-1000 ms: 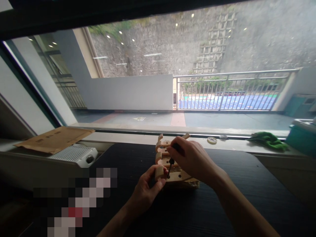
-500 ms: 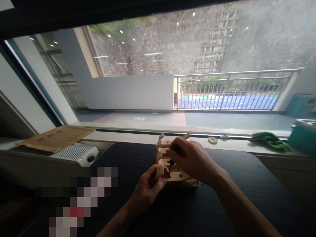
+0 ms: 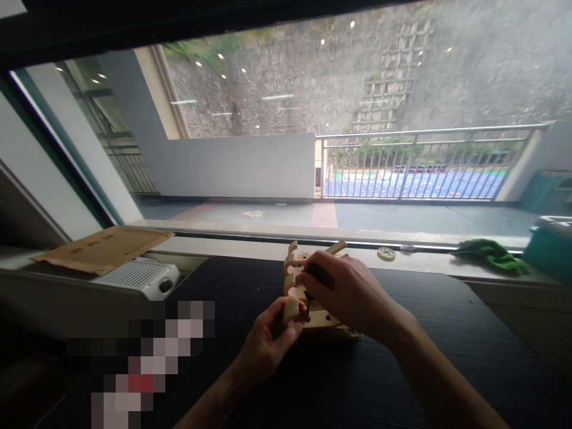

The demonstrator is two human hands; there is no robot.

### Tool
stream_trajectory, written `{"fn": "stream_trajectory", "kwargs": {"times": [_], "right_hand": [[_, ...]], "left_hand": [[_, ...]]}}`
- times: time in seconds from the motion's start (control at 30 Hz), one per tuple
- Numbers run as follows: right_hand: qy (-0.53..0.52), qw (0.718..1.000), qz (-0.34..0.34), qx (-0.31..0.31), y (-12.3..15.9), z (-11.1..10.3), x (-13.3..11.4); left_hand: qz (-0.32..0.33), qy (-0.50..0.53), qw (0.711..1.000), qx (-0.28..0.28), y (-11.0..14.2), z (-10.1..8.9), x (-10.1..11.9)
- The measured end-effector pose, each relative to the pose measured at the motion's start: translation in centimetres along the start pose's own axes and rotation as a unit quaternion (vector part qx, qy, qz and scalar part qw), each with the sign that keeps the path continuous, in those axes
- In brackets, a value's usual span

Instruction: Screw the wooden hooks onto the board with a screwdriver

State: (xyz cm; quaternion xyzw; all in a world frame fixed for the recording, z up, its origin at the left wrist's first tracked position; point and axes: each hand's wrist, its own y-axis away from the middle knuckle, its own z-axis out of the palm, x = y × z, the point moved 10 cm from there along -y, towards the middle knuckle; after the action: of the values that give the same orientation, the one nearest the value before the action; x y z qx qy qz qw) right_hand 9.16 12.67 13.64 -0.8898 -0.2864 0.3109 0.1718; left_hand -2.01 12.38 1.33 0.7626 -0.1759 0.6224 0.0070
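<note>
On the black table lies a light wooden rack built of slats with dark holes and curved end pieces. My left hand pinches the curved end piece at the near left corner. Above that corner my right hand is closed round the dark handle of a screwdriver. Its shaft points down, and the tip meets a hole in the nearest slat beside my left fingers. My right hand covers most of the handle and part of the rack's far side.
Behind the black table runs a window sill with a roll of tape, a green cloth and a teal box. At the left a brown envelope lies over a white ribbed device.
My right hand has turned slightly with the screwdriver, its fingers curling further round the handle. My left hand and the wooden rack stay nearly where they were.
</note>
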Motion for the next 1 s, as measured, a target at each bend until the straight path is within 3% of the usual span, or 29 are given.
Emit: {"fn": "stream_trajectory", "kwargs": {"times": [0.3,0.67,1.0], "right_hand": [[0.025,0.999,0.029,0.021,-0.1,-0.1,1.2],[0.007,1.000,-0.008,0.022,0.0,-0.2,0.0],[0.019,0.999,0.004,0.036,0.0,-0.2,0.2]], "left_hand": [[-0.001,0.010,1.000,0.001,0.0,-0.1,-0.3],[0.001,0.009,1.000,-0.008,0.1,0.1,-0.2],[-0.006,0.004,1.000,-0.006,0.0,0.1,-0.3]]}}
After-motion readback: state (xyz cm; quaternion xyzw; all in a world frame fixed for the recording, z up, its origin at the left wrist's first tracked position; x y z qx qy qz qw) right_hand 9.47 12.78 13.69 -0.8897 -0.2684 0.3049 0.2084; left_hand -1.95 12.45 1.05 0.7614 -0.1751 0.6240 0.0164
